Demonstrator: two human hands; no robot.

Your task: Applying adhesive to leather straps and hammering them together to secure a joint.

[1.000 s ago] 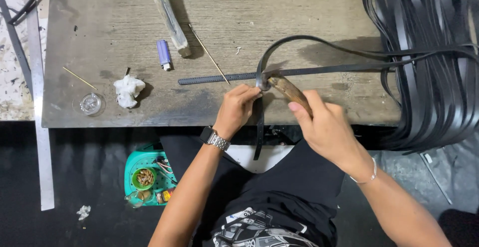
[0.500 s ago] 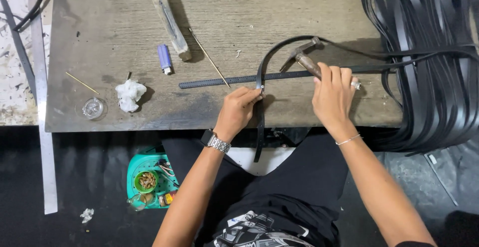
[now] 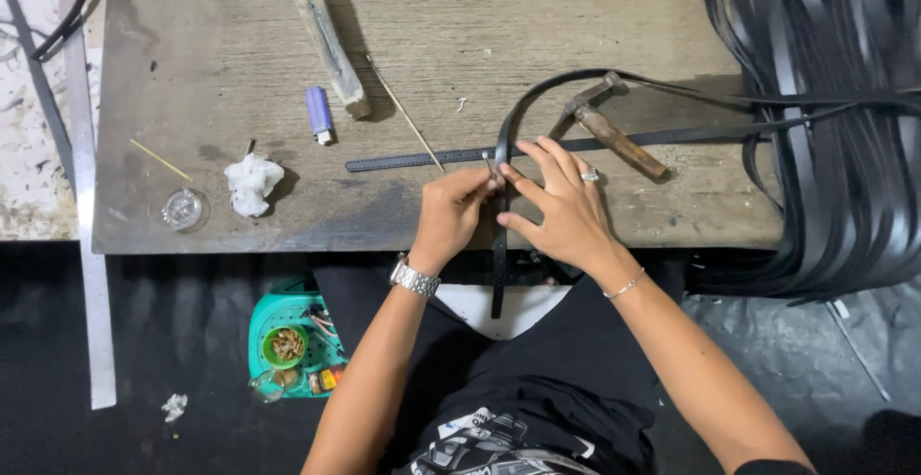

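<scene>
I keep my left hand [image 3: 451,214] and right hand [image 3: 561,204] together, pinching the thin black leather strap [image 3: 500,245] at the worn wooden workbench's [image 3: 576,14] front edge, steady, clear of the rusty wooden-handled hammer [image 3: 614,134].

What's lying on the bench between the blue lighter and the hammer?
In the head view, between the blue lighter and the hammer lie a thin wooden stick and the curving black strap.

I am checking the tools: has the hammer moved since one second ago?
Yes. The hammer left the right hand and now lies on the table, farther from the near edge and to the right of the purple lighter.
</scene>
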